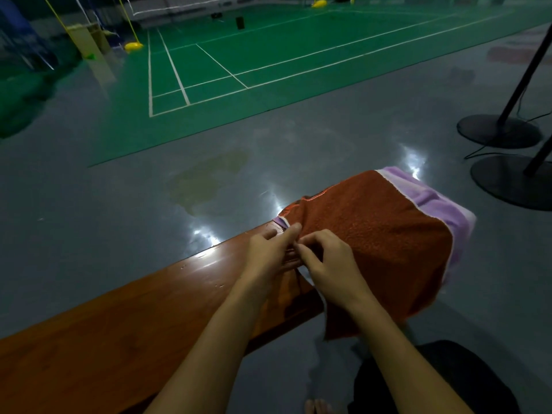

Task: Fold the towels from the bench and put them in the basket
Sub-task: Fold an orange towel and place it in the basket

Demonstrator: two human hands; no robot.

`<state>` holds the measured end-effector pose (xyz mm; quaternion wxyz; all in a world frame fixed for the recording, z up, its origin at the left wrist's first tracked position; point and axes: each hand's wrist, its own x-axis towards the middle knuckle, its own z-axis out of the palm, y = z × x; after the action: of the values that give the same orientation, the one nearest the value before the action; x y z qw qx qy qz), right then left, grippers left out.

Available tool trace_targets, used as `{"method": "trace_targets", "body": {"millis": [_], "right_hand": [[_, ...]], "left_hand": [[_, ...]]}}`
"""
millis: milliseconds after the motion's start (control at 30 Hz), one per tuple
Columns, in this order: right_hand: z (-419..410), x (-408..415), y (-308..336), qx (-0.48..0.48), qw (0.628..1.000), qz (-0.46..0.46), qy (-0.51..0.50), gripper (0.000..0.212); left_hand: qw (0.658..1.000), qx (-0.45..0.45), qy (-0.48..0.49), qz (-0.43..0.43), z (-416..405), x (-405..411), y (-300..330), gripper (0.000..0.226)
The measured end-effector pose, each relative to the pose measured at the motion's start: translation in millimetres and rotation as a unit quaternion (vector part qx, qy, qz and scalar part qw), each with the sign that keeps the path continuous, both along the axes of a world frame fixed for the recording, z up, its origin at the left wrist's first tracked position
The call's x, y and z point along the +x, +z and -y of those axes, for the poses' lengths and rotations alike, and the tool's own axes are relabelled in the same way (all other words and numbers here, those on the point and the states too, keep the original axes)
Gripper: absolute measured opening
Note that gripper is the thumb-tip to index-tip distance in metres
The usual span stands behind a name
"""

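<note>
An orange-brown towel (373, 240) lies draped over the right end of a long wooden bench (134, 324), one side hanging down toward the floor. Under it a purple towel (442, 204) shows along the far and right edges. My left hand (268, 252) rests on the bench at the orange towel's left edge, its fingers reaching onto the cloth. My right hand (328, 264) sits right beside it, its fingers curled and pinching the same edge. No basket is in view.
Grey shiny floor surrounds the bench. Two black round stand bases (498, 131) (513, 180) with poles and a cable stand at the right. A green badminton court (268, 55) lies beyond. My bare foot (318, 406) and dark shorts (433, 383) show at the bottom.
</note>
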<state>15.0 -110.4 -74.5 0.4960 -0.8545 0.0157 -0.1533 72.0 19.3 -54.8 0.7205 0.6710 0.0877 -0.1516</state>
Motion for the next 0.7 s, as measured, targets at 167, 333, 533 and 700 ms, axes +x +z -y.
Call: {"method": "trace_targets", "body": {"millis": [167,333,533,700], "right_hand": [[-9.8,1.7,-5.2,-0.065,0.996,-0.017,0.054,0.012],[-6.3,0.9,-6.6,-0.122,0.992,0.016,0.003,0.007],[-17.8,4.9,-16.0,-0.29,0.954,-0.079,0.011,0.051],[-56.8,10.2,-35.9,-0.415,0.893,-0.141,0.098,0.083]], "left_hand": [[0.987,0.016,0.093,0.128,-2.3,10.8,-14.0,0.047],[0.941,0.126,0.211,0.232,-30.4,20.8,-22.7,0.045],[0.926,0.278,0.171,0.191,-114.9,20.3,-59.4,0.052],[0.91,0.327,0.192,0.169,-191.0,-3.4,-60.9,0.047]]}}
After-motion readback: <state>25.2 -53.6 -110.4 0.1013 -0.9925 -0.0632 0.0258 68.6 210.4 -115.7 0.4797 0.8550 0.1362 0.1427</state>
